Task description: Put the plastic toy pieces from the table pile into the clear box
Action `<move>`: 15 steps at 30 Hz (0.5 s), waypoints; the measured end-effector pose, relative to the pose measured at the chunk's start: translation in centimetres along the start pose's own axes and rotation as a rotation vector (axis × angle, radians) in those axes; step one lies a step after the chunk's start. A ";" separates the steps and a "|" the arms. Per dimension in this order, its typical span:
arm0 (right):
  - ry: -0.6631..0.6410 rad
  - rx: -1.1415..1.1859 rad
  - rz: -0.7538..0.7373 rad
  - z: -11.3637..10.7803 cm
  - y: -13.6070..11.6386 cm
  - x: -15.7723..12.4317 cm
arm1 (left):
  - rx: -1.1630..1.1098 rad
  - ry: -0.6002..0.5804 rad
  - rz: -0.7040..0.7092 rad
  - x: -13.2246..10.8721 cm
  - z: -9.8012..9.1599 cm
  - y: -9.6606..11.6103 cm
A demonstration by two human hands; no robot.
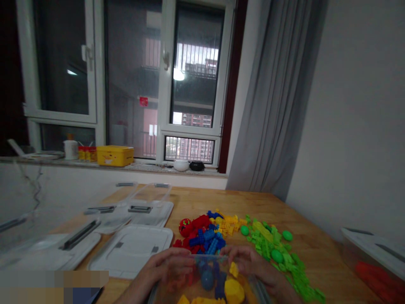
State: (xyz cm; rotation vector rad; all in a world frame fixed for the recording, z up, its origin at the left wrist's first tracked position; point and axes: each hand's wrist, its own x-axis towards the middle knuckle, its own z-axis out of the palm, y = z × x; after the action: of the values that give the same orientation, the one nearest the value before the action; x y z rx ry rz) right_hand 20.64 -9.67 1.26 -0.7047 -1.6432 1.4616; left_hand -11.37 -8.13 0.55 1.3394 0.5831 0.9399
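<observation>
Both my hands reach over a clear plastic box [259,291] at the bottom edge of the view. My left hand [169,267] curls its fingers over the box's far rim. My right hand [253,264] rests on the rim beside it, fingers bent, next to a small yellow piece [234,269]; whether it pinches that piece I cannot tell. Inside the box lie yellow, blue and red plastic pieces [218,287]. Just beyond the box sits a heap of building blocks on the wooden table [221,200]: red [193,226], blue [209,240], yellow [229,224] and green [275,251].
Several clear boxes with white lids [133,249] cover the table's left half. Another clear box [376,257] with red pieces sits at the right edge. A yellow tin [114,155], a white mug [71,149] and bowls stand on the windowsill; grey curtain at right.
</observation>
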 end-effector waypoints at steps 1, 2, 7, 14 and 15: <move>0.008 0.011 0.003 0.1 0.0 0.0 | -0.011 -0.012 -0.002 0.1 0.0 0.0; 0.023 0.020 0.002 0.1 0.0 0.0 | -0.026 -0.023 -0.003 0.1 -0.1 -0.1; 0.239 -0.065 -0.019 -0.9 0.6 0.6 | -0.083 -0.029 -0.011 0.2 -0.3 -0.6; 0.504 -0.896 0.011 -4.3 2.2 0.8 | -0.074 -0.016 -0.015 0.0 -0.3 -0.5; 0.496 -0.962 0.052 -4.5 2.3 0.5 | -0.063 -0.012 -0.010 0.0 -0.2 -0.4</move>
State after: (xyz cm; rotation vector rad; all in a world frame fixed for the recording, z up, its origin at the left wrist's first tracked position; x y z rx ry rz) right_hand 23.98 -6.45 -0.88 -1.4887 -1.8594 0.3665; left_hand -11.48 -7.97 0.16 1.2838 0.5460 0.9340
